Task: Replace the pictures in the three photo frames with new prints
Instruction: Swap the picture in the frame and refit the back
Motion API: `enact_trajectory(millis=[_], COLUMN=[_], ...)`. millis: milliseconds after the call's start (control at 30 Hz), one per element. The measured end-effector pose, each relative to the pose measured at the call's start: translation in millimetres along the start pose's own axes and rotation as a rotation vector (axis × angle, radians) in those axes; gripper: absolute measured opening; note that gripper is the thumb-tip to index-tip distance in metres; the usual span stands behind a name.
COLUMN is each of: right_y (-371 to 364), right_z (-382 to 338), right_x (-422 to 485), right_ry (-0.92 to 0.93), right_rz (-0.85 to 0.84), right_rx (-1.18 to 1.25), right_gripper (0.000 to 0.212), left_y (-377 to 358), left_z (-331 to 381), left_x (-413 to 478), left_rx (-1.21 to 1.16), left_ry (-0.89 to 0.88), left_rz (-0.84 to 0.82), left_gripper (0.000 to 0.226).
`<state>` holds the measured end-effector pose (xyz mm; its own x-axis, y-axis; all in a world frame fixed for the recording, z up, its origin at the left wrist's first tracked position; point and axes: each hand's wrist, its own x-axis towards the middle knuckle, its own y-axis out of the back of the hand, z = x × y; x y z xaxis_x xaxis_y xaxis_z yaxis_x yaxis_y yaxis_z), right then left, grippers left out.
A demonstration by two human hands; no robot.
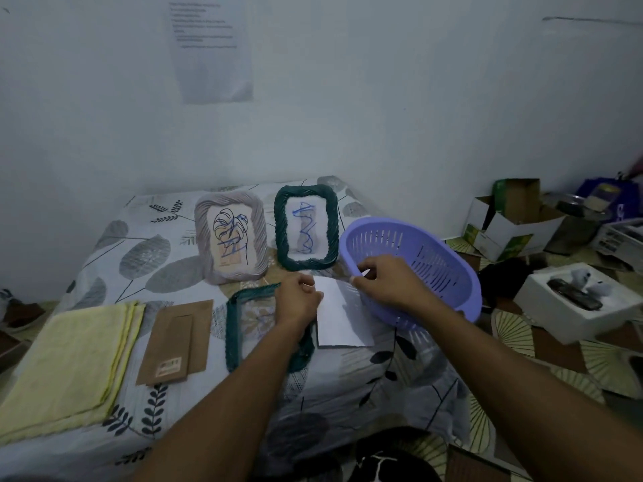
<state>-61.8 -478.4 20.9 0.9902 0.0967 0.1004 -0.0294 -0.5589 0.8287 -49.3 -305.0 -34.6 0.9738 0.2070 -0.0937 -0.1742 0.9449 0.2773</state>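
Two frames stand upright at the back of the table: a grey one (pixel 230 237) with a leaf drawing and a dark green one (pixel 306 227) with blue scribbles. A third dark green frame (pixel 233 328) lies flat and empty in front of them, my left forearm crossing it. A white paper print (pixel 342 323) lies to its right. My left hand (pixel 299 300) pinches the print's top left edge. My right hand (pixel 386 278) pinches a thin sheet at the print's top right, by the basket's rim. The brown frame backing (pixel 175 342) lies to the left.
A purple slotted basket (pixel 428 262) is tilted at the table's right edge. A folded yellow cloth (pixel 69 360) lies at the front left. Cardboard boxes (pixel 511 220) and a white box (pixel 577 304) stand on the floor at the right. The wall is close behind the table.
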Motion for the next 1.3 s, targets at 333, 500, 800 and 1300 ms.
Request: enact_trajectory(millis=[333, 500, 800, 1300], right_y=[-7, -11, -13, 12], right_z=[2, -1, -5, 47], right_x=[2, 4, 3, 31], right_ry=[-0.019, -0.019, -0.019, -0.128], right_rz=[-0.005, -0.003, -0.022, -0.106], right_rx=[0.017, 0.012, 0.017, -0.207], right_gripper=[0.037, 0.036, 0.039, 0.033], left_y=[-34, -28, -20, -7], left_z=[1, -6, -2, 25], left_x=[-5, 5, 4, -7], left_rx=[-0.094, -0.046, 0.041, 0.075], left_ry=[0.09, 0.044, 0.021, -0.349], left_rz=[0.084, 0.021, -0.095, -0.216], left_gripper=[0.03, 0.022, 0.011, 0.038])
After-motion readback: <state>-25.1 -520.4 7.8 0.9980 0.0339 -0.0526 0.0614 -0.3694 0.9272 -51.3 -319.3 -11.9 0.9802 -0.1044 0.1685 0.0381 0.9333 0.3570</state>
